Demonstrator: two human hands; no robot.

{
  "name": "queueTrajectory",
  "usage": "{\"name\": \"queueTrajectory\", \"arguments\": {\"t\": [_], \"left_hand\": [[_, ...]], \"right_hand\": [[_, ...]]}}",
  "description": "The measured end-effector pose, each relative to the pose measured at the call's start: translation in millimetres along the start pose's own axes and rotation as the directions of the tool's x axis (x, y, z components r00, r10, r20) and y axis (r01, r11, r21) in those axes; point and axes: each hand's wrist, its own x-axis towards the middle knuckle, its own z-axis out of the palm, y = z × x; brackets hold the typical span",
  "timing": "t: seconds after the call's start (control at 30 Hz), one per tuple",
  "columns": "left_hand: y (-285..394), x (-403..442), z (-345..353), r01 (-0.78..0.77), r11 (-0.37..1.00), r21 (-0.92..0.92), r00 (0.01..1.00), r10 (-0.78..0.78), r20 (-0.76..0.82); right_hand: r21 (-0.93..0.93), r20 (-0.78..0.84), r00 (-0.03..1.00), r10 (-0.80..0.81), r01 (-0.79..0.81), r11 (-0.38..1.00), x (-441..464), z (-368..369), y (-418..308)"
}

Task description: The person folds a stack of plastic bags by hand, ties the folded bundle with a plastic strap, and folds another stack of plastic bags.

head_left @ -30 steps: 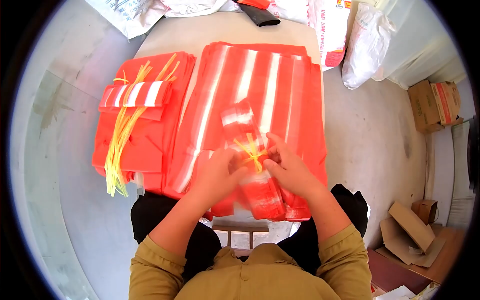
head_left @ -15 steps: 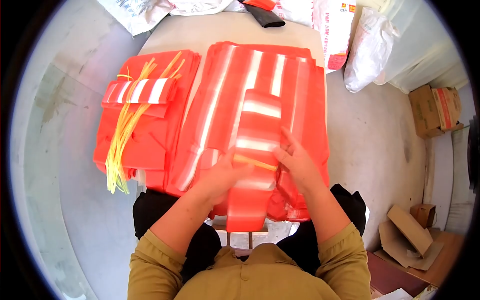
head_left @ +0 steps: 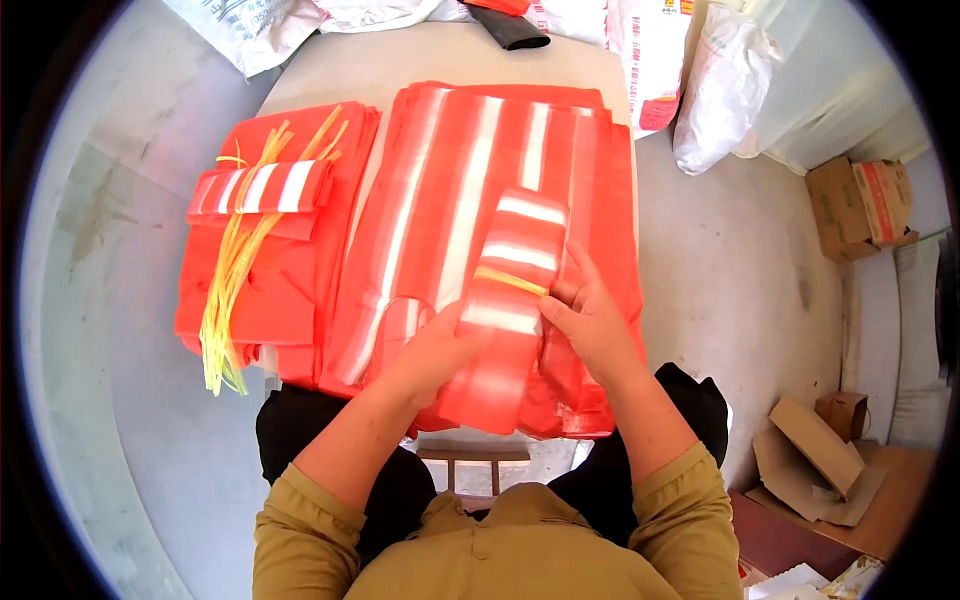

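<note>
Pale floor (head_left: 740, 260), smudged in places, down the right side of a beige table (head_left: 350, 65) with a rounded far end. Spread over most of that top, a wide stack of red-and-white striped sheeting (head_left: 455, 145), creased and hanging a little past the near edge. Just left of it, a narrower red stack (head_left: 280, 290). Around the far end, printed white sacks (head_left: 645, 60) and a black tube (head_left: 512, 32); beyond, on the right, a wrapped white bag (head_left: 725, 90). Farther right, a cardboard box (head_left: 845, 205), with an opened carton (head_left: 815, 455) lower down.

Over the near part of the wide stack, a long folded striped bundle (head_left: 500, 340), top end leaning right, held from both long sides. At its left edge, the left hand (head_left: 430, 355), thumb along the upper face, fingertips hidden. At its right edge, the right hand (head_left: 590, 315), lightly curled, thumb and fingers close together beside a yellow tie (head_left: 510, 280); impossible to tell whether pinching the tie's end or only the bundle's edge. On the narrower stack, a smaller striped packet (head_left: 300, 185) under loose yellow strips (head_left: 235, 300).
</note>
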Motion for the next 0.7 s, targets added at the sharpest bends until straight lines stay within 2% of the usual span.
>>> {"name": "queueTrajectory", "arguments": {"t": [0.2,0.3,0.5,0.53,0.63,0.7], "left_hand": [[-3,1,4,-0.004,1.0,0.022,1.0,0.004,-0.009],[-1,3,7,-0.006,1.0,0.024,1.0,0.006,-0.006],[-3,3,5,0.021,1.0,0.023,1.0,-0.021,0.008],[-2,1,5,0.027,0.999,0.035,1.0,-0.027,0.015],[-20,8,0,-0.105,0.975,0.195,0.994,0.103,0.02],[-24,9,-5,-0.076,0.973,0.219,0.994,0.056,0.094]], "right_hand": [[0.018,-0.09,0.996,0.027,-0.025,1.0,2,-1,4],[0.01,-0.119,0.993,-0.013,0.014,1.0,10,-7,13],[0.097,-0.115,0.987,0.111,-0.1,0.99,3,7,1],[0.071,-0.134,0.989,0.057,-0.048,0.996,4,5,5],[-0.008,-0.194,0.974,-0.114,0.115,0.993,4,-4,13],[-0.067,-0.239,0.941,-0.238,0.229,0.971,-4,-3,3]]}}
